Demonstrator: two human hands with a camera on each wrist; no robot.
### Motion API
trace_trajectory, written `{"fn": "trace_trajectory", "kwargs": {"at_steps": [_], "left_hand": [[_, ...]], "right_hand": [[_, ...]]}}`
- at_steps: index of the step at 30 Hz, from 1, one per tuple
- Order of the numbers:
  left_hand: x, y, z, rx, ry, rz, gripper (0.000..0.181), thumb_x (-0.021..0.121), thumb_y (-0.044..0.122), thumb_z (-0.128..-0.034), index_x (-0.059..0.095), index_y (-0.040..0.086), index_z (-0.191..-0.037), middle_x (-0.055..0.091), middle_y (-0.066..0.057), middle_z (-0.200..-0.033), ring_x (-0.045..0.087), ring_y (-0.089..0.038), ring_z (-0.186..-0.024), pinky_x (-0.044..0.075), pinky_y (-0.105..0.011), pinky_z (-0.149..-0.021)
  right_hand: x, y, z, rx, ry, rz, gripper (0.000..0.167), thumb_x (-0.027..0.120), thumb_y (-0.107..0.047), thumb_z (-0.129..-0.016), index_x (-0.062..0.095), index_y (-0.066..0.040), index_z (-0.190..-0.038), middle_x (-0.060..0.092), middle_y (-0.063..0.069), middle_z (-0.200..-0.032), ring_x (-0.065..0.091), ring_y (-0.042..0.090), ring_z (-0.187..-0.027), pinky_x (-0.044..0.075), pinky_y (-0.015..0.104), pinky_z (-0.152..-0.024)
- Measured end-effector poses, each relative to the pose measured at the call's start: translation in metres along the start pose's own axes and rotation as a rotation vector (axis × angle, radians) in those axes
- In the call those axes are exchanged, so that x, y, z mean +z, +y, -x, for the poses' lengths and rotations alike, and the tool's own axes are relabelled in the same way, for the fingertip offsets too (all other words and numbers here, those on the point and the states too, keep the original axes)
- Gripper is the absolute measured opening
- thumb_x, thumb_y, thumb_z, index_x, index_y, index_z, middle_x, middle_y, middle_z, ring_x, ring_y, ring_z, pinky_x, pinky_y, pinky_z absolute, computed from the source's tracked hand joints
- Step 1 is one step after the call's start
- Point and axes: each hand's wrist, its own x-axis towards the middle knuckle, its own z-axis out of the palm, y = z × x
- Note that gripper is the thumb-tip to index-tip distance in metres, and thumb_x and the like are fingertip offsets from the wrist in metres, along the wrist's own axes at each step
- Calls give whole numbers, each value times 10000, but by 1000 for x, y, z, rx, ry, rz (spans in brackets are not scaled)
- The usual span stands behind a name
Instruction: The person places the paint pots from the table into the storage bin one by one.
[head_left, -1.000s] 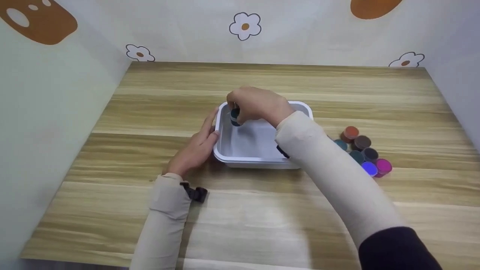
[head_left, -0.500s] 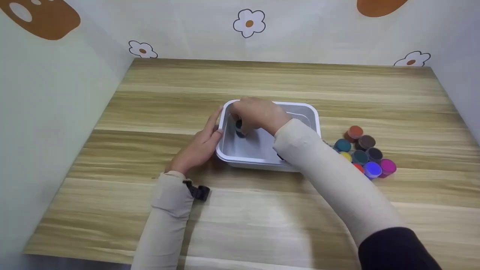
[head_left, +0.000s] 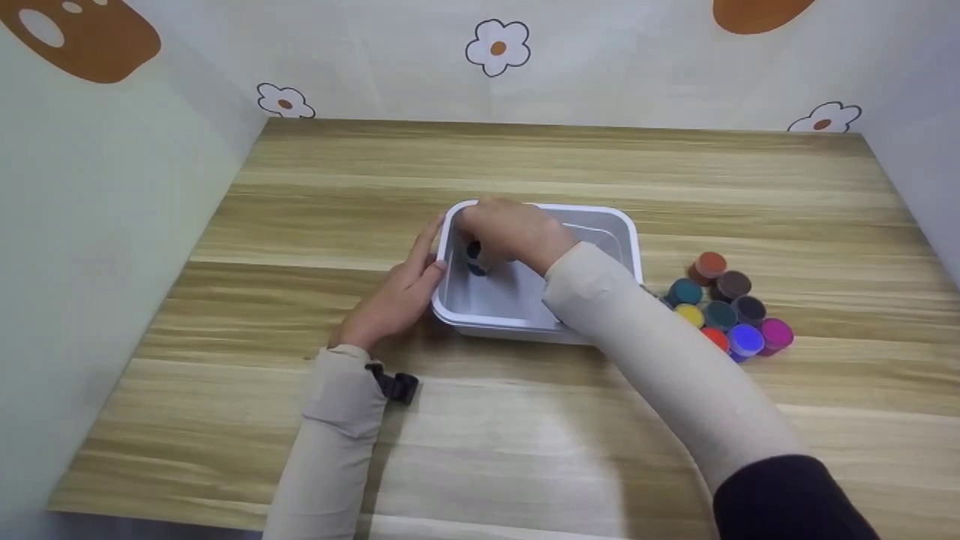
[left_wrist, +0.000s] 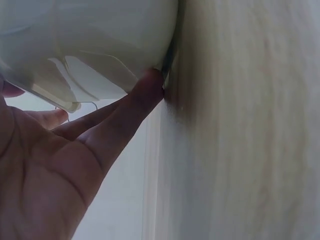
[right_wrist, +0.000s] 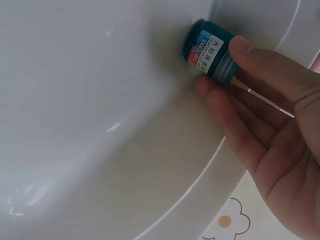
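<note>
A white rectangular tub stands on the table. My left hand rests against its left side with fairly straight fingers, and in the left wrist view the fingertips touch the tub low down near the tabletop. Reaching inside the tub, my right hand pinches a small dark teal paint jar between thumb and fingers. The jar has a printed label and a clear-sided lid. It sits at the tub's floor near the left wall, partly hidden by the hand in the head view.
Several paint jars stand grouped right of the tub, among them an orange-brown jar, a blue jar and a magenta jar. My right forearm hides some of them. A flower-patterned wall rises behind the table.
My right hand has lowered the paint jar from the tub's upper left to its floor. The left hand has stayed at the tub's side.
</note>
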Motion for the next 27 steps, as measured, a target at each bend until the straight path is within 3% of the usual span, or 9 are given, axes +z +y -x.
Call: {"fn": "trace_trajectory", "kwargs": {"at_steps": [8, 15, 21, 24, 27], "left_hand": [[1, -2, -1, 13, -6, 6, 596, 311, 281, -1063, 43, 287, -1595, 452, -227, -1468, 498, -322, -1309, 356, -487, -1102], [2, -2, -2, 10, 3, 40, 560, 347, 259, -1055, 134, 227, -1573, 514, -218, -1402, 552, -307, -1231, 392, -474, -1066], [2, -1, -2, -17, 48, 29, 278, 372, 246, -1044, 409, 70, -1256, 580, -165, -1180, 566, -263, -1061, 441, -410, -941], [3, 0, -1, -13, 72, -3, 218, 388, 241, -1046, 462, 41, -1093, 552, -135, -1015, 538, -252, -969, 430, -369, -847], [2, 1, 0, -24, 82, -15, 213, 395, 249, -1048, 459, 47, -1026, 485, -102, -902, 510, -247, -910, 404, -349, -782]], "right_hand": [[-5, 0, 7, -4, -21, -30, 354, 714, -27, -878, 648, -114, -1215, 682, 81, -1105, 579, 240, -917, 506, 379, -870], [-26, 3, 20, -26, 45, -73, 329, 698, -57, -891, 656, -47, -1218, 683, 124, -1120, 617, 249, -984, 511, 407, -893], [-51, 13, 43, -73, 147, -128, 299, 663, -91, -902, 644, -3, -1187, 675, 157, -1085, 622, 274, -992, 498, 399, -897], [-59, 27, 61, -75, 212, -188, 281, 661, -92, -916, 642, 15, -1175, 676, 174, -1126, 646, 276, -1033, 511, 397, -915], [-62, 44, 81, -44, 277, -240, 267, 651, -97, -933, 639, 18, -1173, 672, 186, -1149, 656, 288, -1053, 518, 411, -924]]}}
